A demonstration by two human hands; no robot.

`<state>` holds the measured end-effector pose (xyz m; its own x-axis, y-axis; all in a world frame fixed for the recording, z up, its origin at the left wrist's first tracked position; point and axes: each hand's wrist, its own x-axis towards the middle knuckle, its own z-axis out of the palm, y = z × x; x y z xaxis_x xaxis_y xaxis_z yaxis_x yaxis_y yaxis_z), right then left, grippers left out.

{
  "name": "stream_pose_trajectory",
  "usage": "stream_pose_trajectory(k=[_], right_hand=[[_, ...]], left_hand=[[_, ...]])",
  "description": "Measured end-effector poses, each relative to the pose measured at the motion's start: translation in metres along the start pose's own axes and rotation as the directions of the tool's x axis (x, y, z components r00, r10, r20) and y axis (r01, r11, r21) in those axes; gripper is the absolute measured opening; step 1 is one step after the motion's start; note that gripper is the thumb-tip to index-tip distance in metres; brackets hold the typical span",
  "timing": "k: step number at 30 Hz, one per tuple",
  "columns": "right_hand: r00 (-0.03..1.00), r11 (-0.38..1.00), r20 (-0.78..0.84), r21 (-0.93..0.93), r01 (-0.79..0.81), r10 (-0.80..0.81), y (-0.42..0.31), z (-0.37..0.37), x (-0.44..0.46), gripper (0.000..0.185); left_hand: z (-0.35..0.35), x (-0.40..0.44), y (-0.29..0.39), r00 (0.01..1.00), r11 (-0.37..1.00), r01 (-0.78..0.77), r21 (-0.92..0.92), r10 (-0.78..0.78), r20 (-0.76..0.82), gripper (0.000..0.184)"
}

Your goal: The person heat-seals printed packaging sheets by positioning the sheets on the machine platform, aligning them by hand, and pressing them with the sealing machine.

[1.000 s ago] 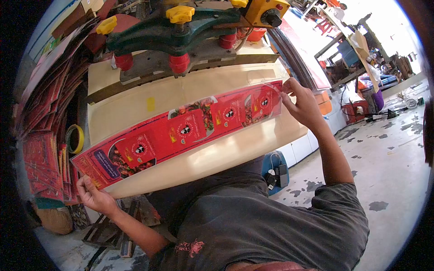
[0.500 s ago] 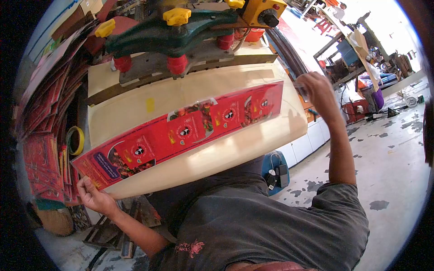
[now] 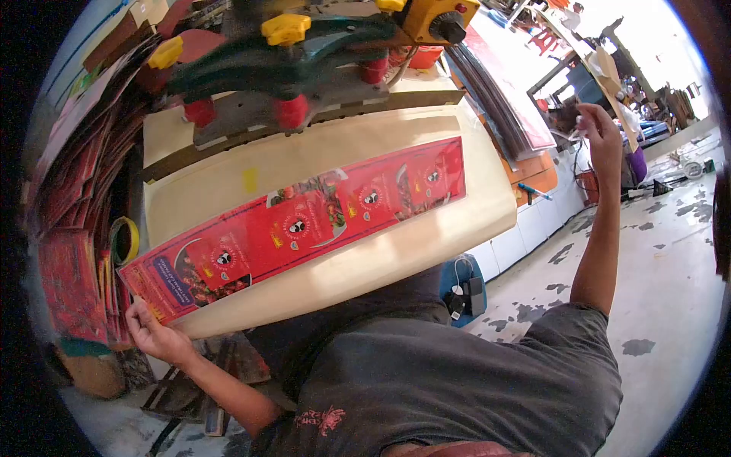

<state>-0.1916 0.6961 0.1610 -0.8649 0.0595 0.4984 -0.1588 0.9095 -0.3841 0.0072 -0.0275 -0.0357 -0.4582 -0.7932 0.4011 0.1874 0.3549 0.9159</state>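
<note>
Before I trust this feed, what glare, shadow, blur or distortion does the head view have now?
Head view: fisheye bending, black corners; blown-out light upper right; bright patches and shadows on the cream surface; right hand slightly soft, beside an unidentifiable dark blur; red printed strip clearer, its smallest lettering unreadable.

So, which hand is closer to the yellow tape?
Left. The left hand is just below the tape in view; the right hand is out past the red strip's right end.

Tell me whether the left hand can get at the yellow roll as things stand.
Probably yes, once the left hand lets go of the red sheet; the yellow roll looks close and uncovered.
</note>
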Motion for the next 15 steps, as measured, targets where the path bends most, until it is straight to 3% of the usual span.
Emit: stream_pose_trajectory(k=[2,4,5,6,7,9,10,12,13,15], right_hand=[[0.985,0.970,0.172,0.236,-0.061,0.020,-0.068,0.005,-0.019,0.024],[0.955,0.910,0.265,0.414,0.013,-0.134,-0.125,0.002,-0.042,0.022],[0.898,0.845,0.336,0.530,0.071,-0.286,-0.147,-0.004,-0.052,0.022],[0.856,0.725,0.357,0.689,0.029,-0.373,-0.169,-0.006,-0.064,0.020],[0.750,0.638,0.302,0.743,0.202,-0.588,-0.183,-0.005,-0.063,0.018],[0.679,0.632,0.299,0.710,0.312,-0.671,-0.199,-0.001,-0.058,0.018],[0.672,0.626,0.295,0.712,0.319,-0.679,-0.198,0.003,-0.057,0.018],[0.772,0.811,0.337,0.453,0.370,-0.540,-0.190,0.022,-0.057,0.019],[0.761,0.804,0.338,0.458,0.381,-0.553,-0.187,0.029,-0.059,0.019],[0.810,0.946,0.559,0.324,-0.016,-0.178,-0.179,0.041,-0.069,0.026]], left_hand=[[0.004,0.000,0.006,1.000,1.000,0.010,0.007,-0.010,0.001,0.022],[0.005,0.001,0.010,1.000,0.998,0.002,0.056,-0.003,0.019,0.023],[0.004,0.001,0.010,1.000,0.998,-0.007,0.058,0.005,0.028,0.023],[0.001,0.002,0.009,0.999,0.998,0.017,0.056,-0.019,0.038,0.024],[0.001,0.003,0.007,0.998,0.998,0.041,0.052,-0.043,0.046,0.024],[0.000,0.004,0.001,0.999,0.999,0.024,0.038,-0.026,0.048,0.024],[-0.003,0.004,-0.001,0.999,1.000,0.015,0.026,-0.016,0.044,0.025],[-0.007,0.004,-0.004,0.998,1.000,-0.005,0.023,0.003,0.062,0.025],[-0.009,0.003,-0.005,0.995,0.999,-0.023,0.022,0.021,0.094,0.024],[-0.008,0.002,-0.004,0.997,1.000,-0.001,0.006,0.000,0.080,0.024]])
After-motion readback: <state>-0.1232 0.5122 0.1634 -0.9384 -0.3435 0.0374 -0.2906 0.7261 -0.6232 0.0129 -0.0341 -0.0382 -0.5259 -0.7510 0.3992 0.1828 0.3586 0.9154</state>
